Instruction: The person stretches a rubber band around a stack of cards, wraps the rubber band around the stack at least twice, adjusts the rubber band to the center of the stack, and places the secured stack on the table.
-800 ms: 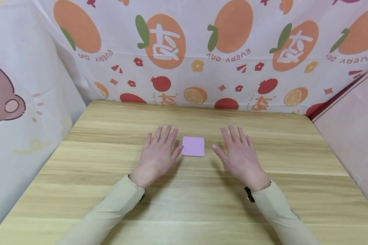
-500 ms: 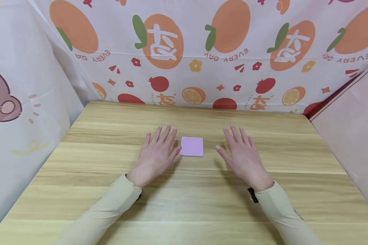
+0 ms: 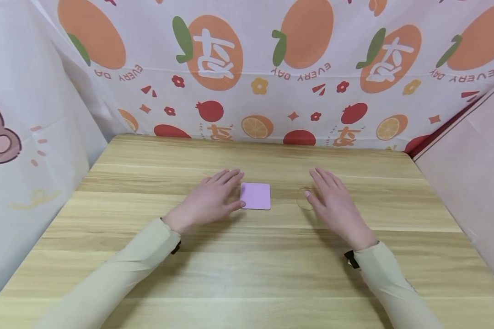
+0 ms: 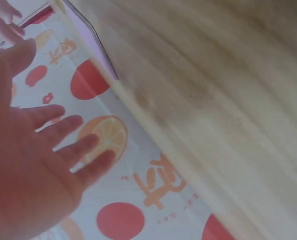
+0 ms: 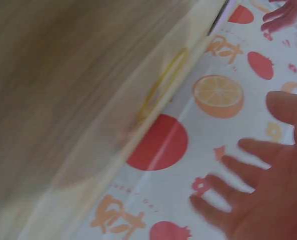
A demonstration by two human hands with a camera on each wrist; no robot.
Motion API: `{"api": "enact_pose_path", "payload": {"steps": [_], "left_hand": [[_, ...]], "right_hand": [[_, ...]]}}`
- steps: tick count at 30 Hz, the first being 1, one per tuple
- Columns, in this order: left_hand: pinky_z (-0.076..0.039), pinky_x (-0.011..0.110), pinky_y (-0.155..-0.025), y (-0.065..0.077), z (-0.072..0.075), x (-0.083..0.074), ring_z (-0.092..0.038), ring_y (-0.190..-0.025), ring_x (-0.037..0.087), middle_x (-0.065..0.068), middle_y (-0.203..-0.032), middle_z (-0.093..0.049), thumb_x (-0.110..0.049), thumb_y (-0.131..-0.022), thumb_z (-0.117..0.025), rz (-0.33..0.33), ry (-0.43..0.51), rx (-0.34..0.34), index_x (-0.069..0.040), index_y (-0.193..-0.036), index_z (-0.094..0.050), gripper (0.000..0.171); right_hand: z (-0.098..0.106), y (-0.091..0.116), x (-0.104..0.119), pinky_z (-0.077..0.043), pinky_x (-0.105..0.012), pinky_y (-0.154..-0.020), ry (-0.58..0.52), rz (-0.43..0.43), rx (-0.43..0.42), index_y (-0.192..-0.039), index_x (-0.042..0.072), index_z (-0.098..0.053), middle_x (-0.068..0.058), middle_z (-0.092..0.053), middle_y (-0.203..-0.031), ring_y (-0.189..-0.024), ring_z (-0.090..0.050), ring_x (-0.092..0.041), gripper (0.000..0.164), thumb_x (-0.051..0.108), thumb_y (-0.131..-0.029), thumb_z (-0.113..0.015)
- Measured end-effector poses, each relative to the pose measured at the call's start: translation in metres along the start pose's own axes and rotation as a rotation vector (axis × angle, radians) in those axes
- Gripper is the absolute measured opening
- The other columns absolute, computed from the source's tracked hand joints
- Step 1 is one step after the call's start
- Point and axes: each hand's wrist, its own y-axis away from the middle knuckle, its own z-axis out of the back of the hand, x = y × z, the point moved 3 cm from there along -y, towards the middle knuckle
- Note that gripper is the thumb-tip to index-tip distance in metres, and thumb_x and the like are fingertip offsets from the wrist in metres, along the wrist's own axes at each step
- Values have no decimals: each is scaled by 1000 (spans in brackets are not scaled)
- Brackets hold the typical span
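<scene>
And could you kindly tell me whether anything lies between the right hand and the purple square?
Yes: a thin yellow band lies on the table between the right hand and the purple square, partly hidden by the hand in the head view.

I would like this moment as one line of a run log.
left hand: holds nothing, near purple square | right hand: holds nothing, near yellow loop | square, loop: on table, apart

a lilac square (image 3: 257,195) lies by the left hand (image 3: 207,200), a thin ring (image 3: 298,199) by the right hand (image 3: 338,208).
</scene>
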Motion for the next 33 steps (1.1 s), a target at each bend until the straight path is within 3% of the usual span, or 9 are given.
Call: {"api": "enact_pose_path", "payload": {"steps": [9, 14, 19, 29, 33], "left_hand": [[-30, 46, -112, -13, -3, 12, -36, -139, 27, 8, -151, -40, -33, -90, -73, -10, 274, 65, -7, -148, -41, 72], [-32, 45, -111, -22, -6, 21, -39, -137, 26, 7, -148, -46, -30, -88, -75, 13, 350, 114, -8, -146, -46, 68], [-38, 46, -106, -31, -6, 27, -49, -129, 27, 10, -139, -54, -23, -86, -78, 12, 410, 106, -6, -139, -52, 62], [-42, 42, -103, -48, -14, 27, -55, -118, 24, 9, -130, -60, -27, -79, -84, 15, 394, 146, -3, -134, -57, 66], [-43, 40, -99, -52, -17, 25, -56, -110, 23, 11, -125, -61, -27, -75, -87, -23, 351, 144, 0, -132, -58, 69]], "right_hand": [[-1, -7, -19, -25, -54, -112, -210, 11, 69, -151, 13, -39, -8, -34, -156, -142, -28, -31, 55, 29, -101, -57], [-1, -12, -28, -33, -50, -109, -294, -10, 132, -147, 13, -45, -6, -39, -152, -138, -36, -28, 49, 20, -100, -59], [-4, -19, -38, -44, -48, -101, -348, 2, 174, -140, 10, -53, -6, -49, -143, -126, -51, -28, 45, 13, -97, -63], [-9, -35, -54, -51, -43, -92, -325, -28, 234, -132, 6, -61, -9, -61, -129, -111, -61, -25, 39, 9, -93, -68], [-12, -40, -57, -50, -42, -95, -291, -26, 256, -131, 8, -62, -6, -63, -126, -111, -60, -22, 39, 12, -93, -69]]}}
